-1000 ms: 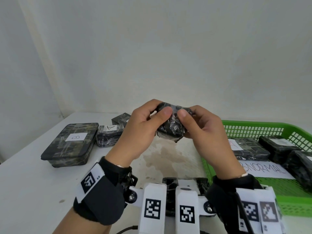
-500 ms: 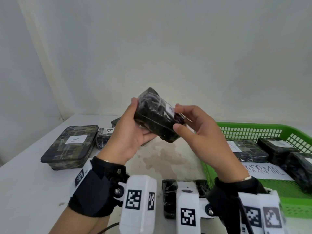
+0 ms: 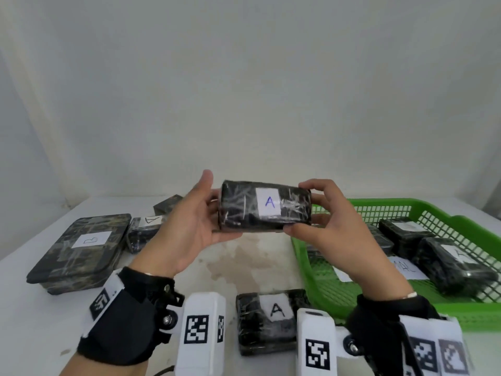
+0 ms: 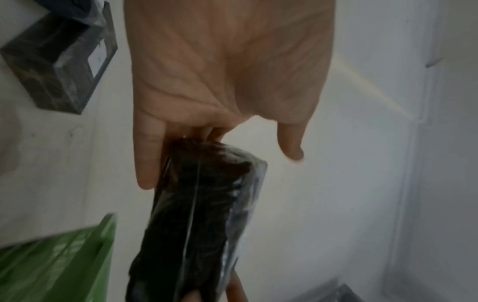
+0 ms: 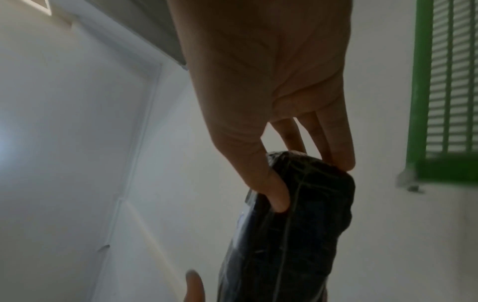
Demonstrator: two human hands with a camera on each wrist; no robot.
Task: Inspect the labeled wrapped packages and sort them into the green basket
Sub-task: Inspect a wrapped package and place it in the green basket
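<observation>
Both hands hold a black wrapped package (image 3: pixel 264 208) up above the table, its white label marked A facing me. My left hand (image 3: pixel 195 221) supports its left end with straight fingers behind and below it, thumb raised free. My right hand (image 3: pixel 320 218) pinches the right end between thumb and fingers. The package (image 4: pixel 196 220) runs away from the left palm in the left wrist view, and my right thumb presses on the package (image 5: pixel 287 235) in the right wrist view. The green basket (image 3: pixel 401 210) stands at the right with several wrapped packages inside.
On the table lie another A package (image 3: pixel 271 318) near me, a large flat B package (image 3: pixel 81 251) at the left, a small package (image 3: pixel 146 229) beside it and one more (image 3: pixel 166 204) behind. A paper sign (image 3: pixel 406 267) lies in the basket. A white wall stands behind.
The package has been turned from a tilted, crumpled-end view to level, with its A label now facing me. The left thumb has lifted off it.
</observation>
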